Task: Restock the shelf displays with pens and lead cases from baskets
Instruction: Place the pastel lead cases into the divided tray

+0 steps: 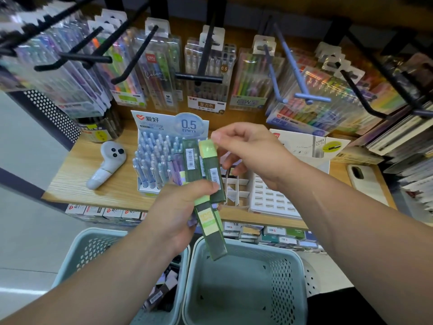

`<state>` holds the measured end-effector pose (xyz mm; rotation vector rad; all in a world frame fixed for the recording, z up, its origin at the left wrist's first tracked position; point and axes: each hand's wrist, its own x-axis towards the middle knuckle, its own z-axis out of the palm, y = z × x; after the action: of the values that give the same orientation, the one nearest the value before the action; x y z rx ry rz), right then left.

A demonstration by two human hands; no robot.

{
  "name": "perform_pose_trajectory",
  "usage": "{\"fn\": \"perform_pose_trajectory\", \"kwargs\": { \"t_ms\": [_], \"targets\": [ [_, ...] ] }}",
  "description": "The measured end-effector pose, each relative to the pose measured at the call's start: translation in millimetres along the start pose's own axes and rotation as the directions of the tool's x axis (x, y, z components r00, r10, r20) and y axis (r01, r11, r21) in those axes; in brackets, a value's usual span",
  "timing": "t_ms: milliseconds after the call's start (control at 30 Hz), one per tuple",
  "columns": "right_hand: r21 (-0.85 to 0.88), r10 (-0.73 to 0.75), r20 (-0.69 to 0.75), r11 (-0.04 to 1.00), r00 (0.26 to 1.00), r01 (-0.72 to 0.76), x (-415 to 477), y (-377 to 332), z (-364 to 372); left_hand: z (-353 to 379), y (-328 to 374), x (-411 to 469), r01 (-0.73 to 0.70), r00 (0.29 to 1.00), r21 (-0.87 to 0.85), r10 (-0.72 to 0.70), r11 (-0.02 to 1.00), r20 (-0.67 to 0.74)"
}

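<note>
On wooden shelf (77, 181): pen display (154, 158), white controller (107, 165), phone (365, 181).

Shelf across the middle, hanging packs above it, baskets below.

Packs of pens (206, 73) hang on hooks across the top of the frame, behind the shelf (112, 191). At the shelf's centre stands a pen display box (152, 160). To its left lies a handheld controller (107, 165), with a jar (100, 130) further back. To its right come a divided tray (234, 191), a slotted box (274, 200) and a phone (365, 181). At the bottom, the left basket (93, 231) and right basket (281, 273) sit side by side. Above them, the left hand (178, 207) holds lead cases (206, 174), with the right hand (248, 151) at one's top end.
</note>
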<state>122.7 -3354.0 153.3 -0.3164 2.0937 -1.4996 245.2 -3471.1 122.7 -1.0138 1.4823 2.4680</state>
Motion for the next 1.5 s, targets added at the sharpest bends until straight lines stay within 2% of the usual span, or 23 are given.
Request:
{"fn": "perform_pose_trajectory", "kwargs": {
  "t_ms": [167, 333, 467, 633, 767, 867, 1000, 1200, 1333, 1500],
  "targets": [
    [-0.03, 0.013, 0.017, 0.999, 1.0, -0.012, -4, -1, -7, 7, -1, -8, 0.03, 0.997, 0.025, -0.032, 0.999, 0.068],
    [0.097, 0.019, -0.123, 0.995, 0.992, -0.007, -2, -3, -40, 5, 4, -3, 0.039, 0.999, 0.015, -0.039, 0.999, -0.006],
    [0.157, 0.012, -0.127, 0.988, 0.992, 0.008, -2, 3, -66, 2, 5, 1, 0.05, 0.997, 0.016, -0.049, 0.999, -0.066],
    [-0.047, 0.075, -0.135, 0.995, 0.988, -0.083, 1, 10, -75, 4, 3, 2, 0.07, 0.995, 0.024, -0.068, 0.997, -0.075],
    [-0.189, 0.195, -0.046, 0.961, 0.98, -0.201, 1, 18, -73, 4, 2, 4, 0.075, 0.994, 0.023, -0.073, 0.997, -0.087],
    [-0.352, 0.175, -0.065, 0.917, 0.982, -0.187, 2, 23, -71, 3, 3, 4, 0.077, 0.993, 0.029, -0.074, 0.997, -0.089],
    [-0.473, 0.187, -0.104, 0.855, 0.977, -0.214, 6, 30, -69, 1, 4, 4, 0.081, 0.993, 0.036, -0.077, 0.996, -0.094],
    [-0.698, 0.073, -0.153, 0.698, 0.985, -0.16, 5, 20, -74, -1, 6, 3, 0.093, 0.991, 0.038, -0.089, 0.995, -0.098],
    [-0.844, -0.016, -0.158, 0.521, 0.987, -0.126, 1, 0, -78, -1, 6, 4, 0.086, 0.992, 0.038, -0.082, 0.996, -0.098],
    [-0.881, -0.055, -0.17, 0.455, 0.984, -0.127, -3, -9, -82, 0, 6, 2, 0.085, 0.992, 0.048, -0.08, 0.995, -0.096]
  ]
}}
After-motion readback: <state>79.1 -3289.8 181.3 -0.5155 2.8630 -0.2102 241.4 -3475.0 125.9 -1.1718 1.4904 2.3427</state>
